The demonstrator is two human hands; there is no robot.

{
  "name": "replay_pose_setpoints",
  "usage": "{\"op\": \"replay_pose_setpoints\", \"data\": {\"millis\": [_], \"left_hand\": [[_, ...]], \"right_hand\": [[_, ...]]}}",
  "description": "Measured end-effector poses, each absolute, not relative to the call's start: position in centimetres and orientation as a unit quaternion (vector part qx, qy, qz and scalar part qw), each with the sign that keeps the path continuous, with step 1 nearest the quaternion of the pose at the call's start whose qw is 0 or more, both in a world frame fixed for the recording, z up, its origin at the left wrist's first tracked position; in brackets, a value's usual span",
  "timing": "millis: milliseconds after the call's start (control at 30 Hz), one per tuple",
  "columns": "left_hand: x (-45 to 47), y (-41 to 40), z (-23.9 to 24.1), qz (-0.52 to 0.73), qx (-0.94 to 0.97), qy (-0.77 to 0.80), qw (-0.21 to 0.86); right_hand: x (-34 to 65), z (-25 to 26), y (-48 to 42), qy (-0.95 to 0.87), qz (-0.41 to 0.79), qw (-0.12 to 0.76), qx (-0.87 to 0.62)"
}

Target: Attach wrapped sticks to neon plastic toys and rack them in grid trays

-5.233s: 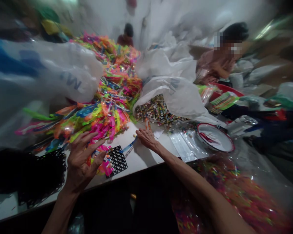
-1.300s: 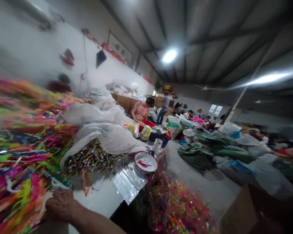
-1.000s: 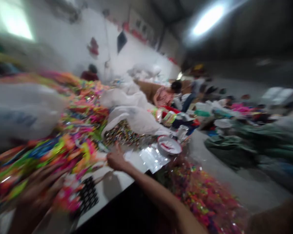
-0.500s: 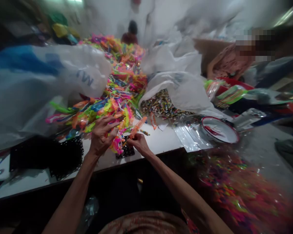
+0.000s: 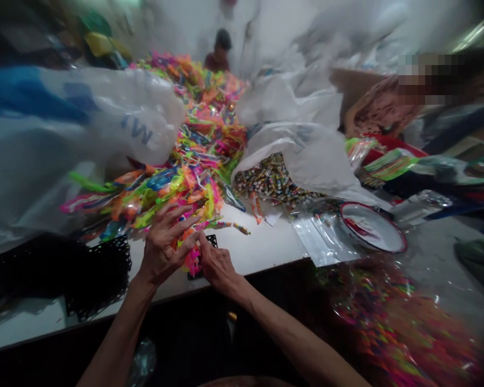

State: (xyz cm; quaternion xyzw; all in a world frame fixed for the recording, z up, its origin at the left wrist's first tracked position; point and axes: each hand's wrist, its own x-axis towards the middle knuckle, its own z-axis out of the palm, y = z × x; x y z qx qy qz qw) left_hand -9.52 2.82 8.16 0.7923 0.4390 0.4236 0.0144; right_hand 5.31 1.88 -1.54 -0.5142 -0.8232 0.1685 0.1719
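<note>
My left hand point(image 5: 163, 244) curls over the near edge of a heap of bright plastic pieces point(image 5: 173, 185). A bunch of pink plastic pieces point(image 5: 192, 262) shows below its thumb and appears held there. Close beside it, my right hand point(image 5: 218, 266) has its fingers pinched together at the bunch; whatever lies between its fingertips is hidden. Beneath both hands lies a small black perforated card point(image 5: 212, 240), mostly covered. A thin patterned stick point(image 5: 240, 228) lies on the white table point(image 5: 266, 244) just past my right hand.
White sacks point(image 5: 145, 102) flank the heap; small patterned pieces point(image 5: 266, 177) spill from the right one. Black perforated sheets point(image 5: 100, 274) lie left. A red-rimmed plate point(image 5: 387, 239) and clear bags point(image 5: 326, 242) sit right. A bag of bright pieces point(image 5: 411, 317) stands below. Two people are nearby.
My right hand has moved in against my left hand and the pink bunch. The orange plastic piece at its fingers no longer shows. The whole view has shifted slightly.
</note>
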Motion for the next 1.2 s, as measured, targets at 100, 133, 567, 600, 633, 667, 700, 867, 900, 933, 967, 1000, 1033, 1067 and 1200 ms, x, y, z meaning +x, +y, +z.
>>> {"op": "replay_pose_setpoints", "data": {"millis": [100,133,567,600,633,667,700,867,900,933,967,1000,1033,1067,1200], "left_hand": [[-10.1,2.5,8.3,0.440,0.784,0.437,0.008],[-10.3,2.2,8.3,0.444,0.781,0.438,0.009],[-11.0,0.1,8.8,0.440,0.742,0.507,-0.010],[-10.8,0.6,8.9,0.439,0.744,0.503,-0.007],[-10.5,0.9,8.9,0.441,0.744,0.502,-0.005],[-10.3,1.2,8.9,0.447,0.741,0.501,-0.005],[-10.2,1.4,8.8,0.454,0.737,0.500,-0.007],[-10.3,1.1,8.1,0.474,0.726,0.498,-0.013],[-10.4,1.0,8.1,0.473,0.725,0.501,-0.012],[-10.4,1.0,8.0,0.470,0.725,0.504,-0.010],[-10.4,0.9,8.0,0.467,0.725,0.506,-0.008],[-10.5,0.9,8.0,0.465,0.725,0.509,-0.006],[-10.5,1.0,8.0,0.463,0.725,0.510,-0.003],[-10.5,1.0,8.0,0.463,0.725,0.509,0.000],[-10.4,1.1,8.0,0.468,0.725,0.505,0.013]], "right_hand": [[5.6,-1.4,2.1,-0.819,0.183,0.153,-0.523],[5.9,-1.1,2.6,-0.827,0.195,0.142,-0.507],[7.5,-1.2,10.6,-0.866,-0.012,0.087,-0.492],[8.0,-1.5,10.6,-0.866,-0.012,0.083,-0.494],[8.5,-1.7,10.7,-0.865,-0.010,0.079,-0.496],[9.0,-1.8,10.7,-0.863,-0.008,0.074,-0.499],[9.5,-1.9,10.7,-0.862,-0.005,0.070,-0.501],[10.6,-1.3,10.0,-0.854,0.015,0.054,-0.517],[10.7,-1.0,9.8,-0.846,0.024,0.053,-0.529],[10.8,-0.6,9.6,-0.838,0.036,0.058,-0.542],[10.8,-0.2,9.4,-0.828,0.049,0.070,-0.554],[10.9,0.1,9.2,-0.818,0.063,0.089,-0.564],[11.1,0.3,8.9,-0.809,0.077,0.117,-0.571],[11.2,0.4,8.6,-0.796,0.097,0.153,-0.578],[10.8,-0.8,6.5,-0.711,0.338,0.292,-0.544]]}}
